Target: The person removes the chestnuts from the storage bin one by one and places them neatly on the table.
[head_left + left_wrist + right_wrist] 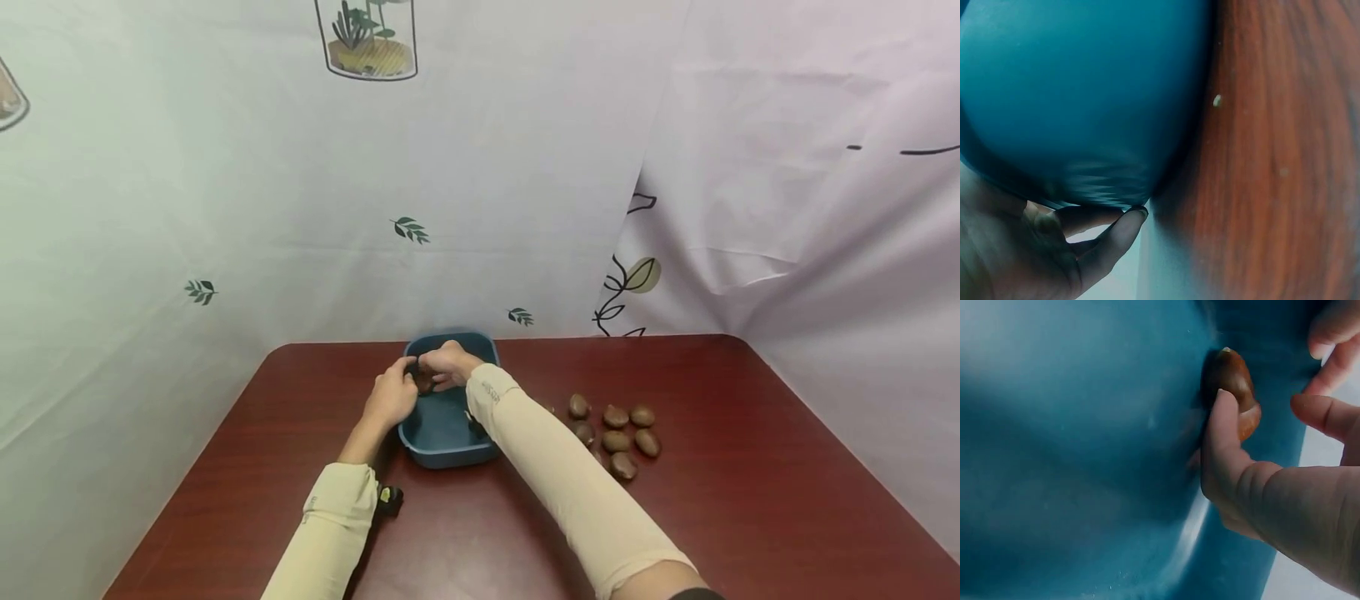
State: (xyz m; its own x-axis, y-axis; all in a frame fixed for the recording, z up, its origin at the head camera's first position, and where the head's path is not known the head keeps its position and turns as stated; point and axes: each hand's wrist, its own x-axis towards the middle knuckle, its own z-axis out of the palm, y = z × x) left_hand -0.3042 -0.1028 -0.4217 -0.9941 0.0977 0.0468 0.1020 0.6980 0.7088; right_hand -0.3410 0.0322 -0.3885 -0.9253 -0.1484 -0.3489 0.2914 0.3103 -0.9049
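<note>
A blue plastic basin (450, 458) stands near the far edge of the table. My left hand (393, 396) grips its left rim; in the left wrist view the hand's thumb (1125, 228) lies against the basin's outer wall. Inside the basin, my right hand (450, 362) holds a glossy brown nut-like oval (1232, 375) with a pale tip, close to the left wall. One digit shows plainly on the oval in the right wrist view, while the other fingers are partly hidden.
Several similar brown ovals (617, 442) lie loose on the reddish wooden table (750, 500), right of the basin and partly behind my right sleeve (562, 475). A small black device (389, 499) sits at my left wrist. Pale printed cloth (487, 167) hangs behind the table.
</note>
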